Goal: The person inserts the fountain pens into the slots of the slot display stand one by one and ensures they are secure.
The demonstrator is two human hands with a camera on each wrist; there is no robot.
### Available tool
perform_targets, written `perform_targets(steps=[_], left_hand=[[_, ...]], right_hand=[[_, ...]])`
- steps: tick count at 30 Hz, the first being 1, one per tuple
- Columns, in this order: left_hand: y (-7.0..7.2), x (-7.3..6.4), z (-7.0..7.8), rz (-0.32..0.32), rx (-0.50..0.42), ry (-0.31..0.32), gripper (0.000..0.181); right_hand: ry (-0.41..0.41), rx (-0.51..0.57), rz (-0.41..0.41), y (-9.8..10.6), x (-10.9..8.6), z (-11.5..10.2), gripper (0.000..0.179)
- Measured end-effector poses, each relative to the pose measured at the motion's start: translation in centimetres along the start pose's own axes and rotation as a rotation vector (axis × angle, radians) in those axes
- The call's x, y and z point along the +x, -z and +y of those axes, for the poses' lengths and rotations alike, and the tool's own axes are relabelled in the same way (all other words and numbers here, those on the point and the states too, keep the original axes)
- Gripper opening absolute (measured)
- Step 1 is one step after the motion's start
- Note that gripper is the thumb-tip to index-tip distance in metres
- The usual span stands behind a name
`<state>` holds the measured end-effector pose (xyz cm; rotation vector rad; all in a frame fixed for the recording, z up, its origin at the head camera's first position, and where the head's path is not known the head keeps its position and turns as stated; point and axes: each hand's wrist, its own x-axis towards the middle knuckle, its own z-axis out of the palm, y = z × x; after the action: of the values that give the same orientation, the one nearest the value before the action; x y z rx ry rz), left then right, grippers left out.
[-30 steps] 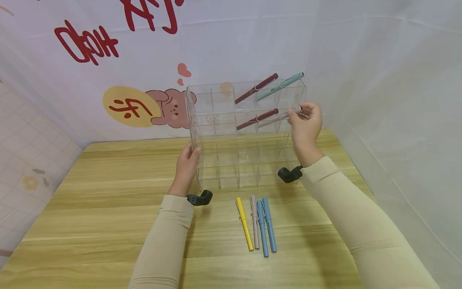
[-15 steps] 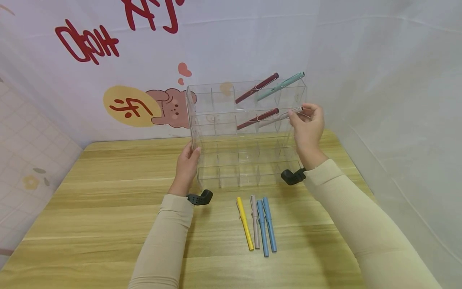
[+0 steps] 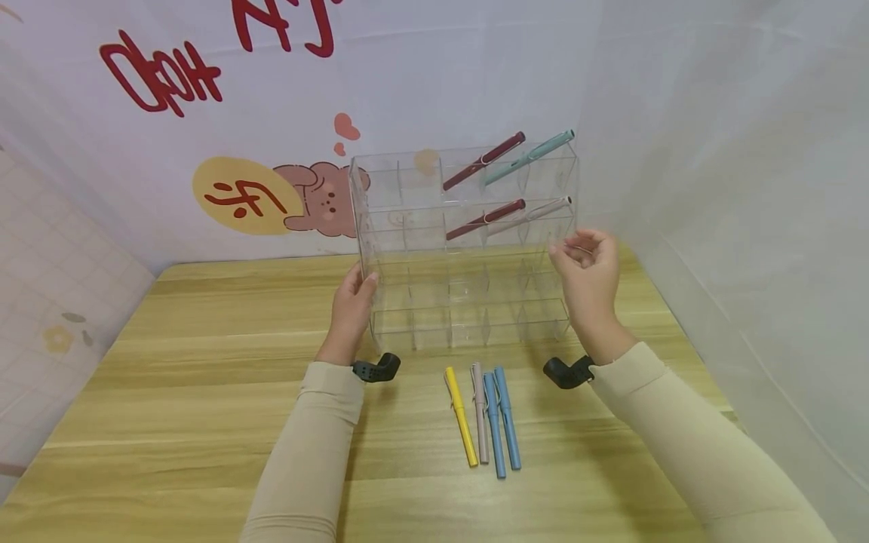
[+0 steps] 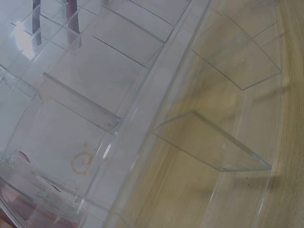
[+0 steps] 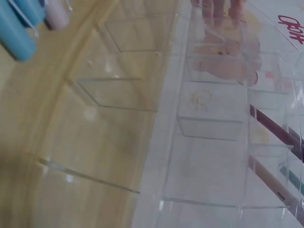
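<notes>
Clear rack: the transparent stand (image 3: 421, 328), tilted back on the table (image 3: 204, 339), shows four tiers split by thin upright dividers.
Top tier: a dark red pen (image 3: 483, 161) and a teal pen (image 3: 531, 157) lean side by side, their upper ends slanting to the right.
Second tier: another dark red pen (image 3: 486, 219) and a pale pen (image 3: 529, 216) lie at the same slant, directly below the first pair.
Left hand: the hand (image 3: 352, 308) grips the stand's left side, thumb in front and fingers passing behind the panel.
Right hand: the hand (image 3: 589, 273) is just beside the stand's right side, below the pale pen; its fingers are loosely bent and hold nothing (whether a fingertip touches the panel cannot be told).
Table row: in front of the stand lie a yellow pen (image 3: 462, 417), a mauve pen (image 3: 480, 413) and two blue pens (image 3: 495, 426), caps toward the stand; the yellow one sits slightly apart.
Wrists: a black device (image 3: 376, 368) shows at the left cuff, a similar unit (image 3: 569, 372) at the right.
Backdrop: white cloth bears red characters (image 3: 163, 72) and a pink bear (image 3: 326, 200).
</notes>
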<state>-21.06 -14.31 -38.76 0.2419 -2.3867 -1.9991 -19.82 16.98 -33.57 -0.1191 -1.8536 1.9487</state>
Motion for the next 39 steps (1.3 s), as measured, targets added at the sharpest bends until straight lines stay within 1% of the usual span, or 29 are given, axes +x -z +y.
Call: perform_targets(steps=[4, 9, 14, 19, 21, 26, 34, 39], left_hand=[[0.0, 0.1, -0.1, 0.001, -0.001, 0.001, 0.051], [0.0, 0.1, -0.1, -0.001, -0.004, -0.001, 0.052], [0.0, 0.1, -0.1, -0.005, -0.003, 0.002, 0.052], [-0.1, 0.1, -0.1, -0.002, -0.004, 0.008, 0.051], [-0.1, 0.1, 0.0, -0.001, -0.001, 0.012, 0.051], [-0.1, 0.0, 0.0, 0.001, -0.006, 0.012, 0.052], [-0.2, 0.1, 0.0, 0.009, -0.007, 0.024, 0.053], [-0.2, 0.1, 0.1, 0.014, -0.013, 0.024, 0.053]], right_hand=[[-0.027, -0.103, -0.064, 0.6, -1.3, 0.8, 0.034], [-0.084, -0.165, -0.149, 1.4, -2.8, 2.0, 0.036], [-0.148, -0.245, -0.263, 2.1, -4.2, 3.5, 0.043], [-0.222, -0.382, -0.37, 2.4, -5.3, 5.0, 0.045], [-0.227, -0.433, -0.403, 2.4, -5.7, 5.4, 0.043], [-0.215, -0.497, -0.475, 2.3, -6.4, 6.2, 0.038], [-0.226, -0.567, -0.585, 2.0, -7.6, 7.3, 0.039], [-0.24, -0.629, -0.649, 1.7, -8.3, 7.3, 0.042]])
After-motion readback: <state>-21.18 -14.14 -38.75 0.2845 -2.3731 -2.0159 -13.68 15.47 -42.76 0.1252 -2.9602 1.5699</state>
